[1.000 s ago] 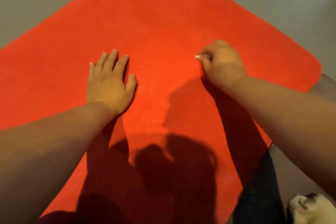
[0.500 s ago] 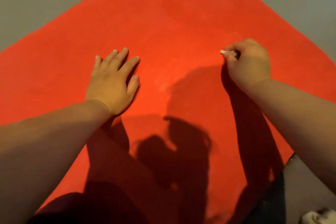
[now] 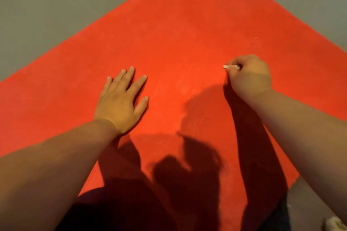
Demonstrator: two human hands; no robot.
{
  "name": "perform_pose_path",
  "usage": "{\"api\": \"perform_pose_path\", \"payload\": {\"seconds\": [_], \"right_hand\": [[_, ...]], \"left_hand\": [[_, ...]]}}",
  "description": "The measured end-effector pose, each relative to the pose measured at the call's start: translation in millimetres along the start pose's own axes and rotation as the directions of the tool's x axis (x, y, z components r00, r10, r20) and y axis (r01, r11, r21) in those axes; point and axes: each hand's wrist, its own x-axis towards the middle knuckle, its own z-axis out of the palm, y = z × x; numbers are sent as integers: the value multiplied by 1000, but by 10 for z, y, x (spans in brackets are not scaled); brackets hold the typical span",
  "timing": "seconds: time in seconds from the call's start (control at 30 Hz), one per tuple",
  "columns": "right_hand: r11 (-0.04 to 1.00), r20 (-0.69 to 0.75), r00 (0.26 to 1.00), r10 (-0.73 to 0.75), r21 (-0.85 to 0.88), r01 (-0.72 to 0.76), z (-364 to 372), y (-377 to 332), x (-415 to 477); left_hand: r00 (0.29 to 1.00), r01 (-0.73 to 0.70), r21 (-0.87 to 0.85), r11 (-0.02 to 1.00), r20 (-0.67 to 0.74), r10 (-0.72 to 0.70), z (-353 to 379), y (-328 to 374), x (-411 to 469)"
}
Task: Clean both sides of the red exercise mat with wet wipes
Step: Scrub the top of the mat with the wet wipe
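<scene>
**No Readable Text in View**

No lettering, label, brand mark, number or sign is being shown anywhere. Nothing legible is being displayed on the red exercise mat [image 3: 187, 33], whose surface is being seen as plain red. Nothing is being displayed on the grey floor [image 3: 47, 5] around it either. The small white wet wipe [image 3: 231, 67] is too tiny for any print to be made out.
</scene>
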Motion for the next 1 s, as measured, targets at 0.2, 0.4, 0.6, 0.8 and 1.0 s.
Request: {"api": "perform_pose_path", "payload": {"seconds": [0.2,0.4,0.6,0.8,1.0], "right_hand": [[757,221,724,-654,182,628,614,-967,-929],[876,124,869,-479,-1,483,637,-933,137],[890,136,891,-432,225,397,1001,-1753,100],[893,96,902,-421,216,394,1471,-2382,-22],[808,199,783,-590,122,577,1591,-2515,49]], "left_hand": [[992,121,-68,990,-27,-123,-18,-176,-46],[962,223,-117,968,-134,-238,-39,-571,11],[863,461,-161,873,-147,-483,-182,-1333,47],[894,424,-97,901,-116,-433,-182,-1584,-58],[898,424,-70,903,-98,-430,-182,-1606,-40]]}}
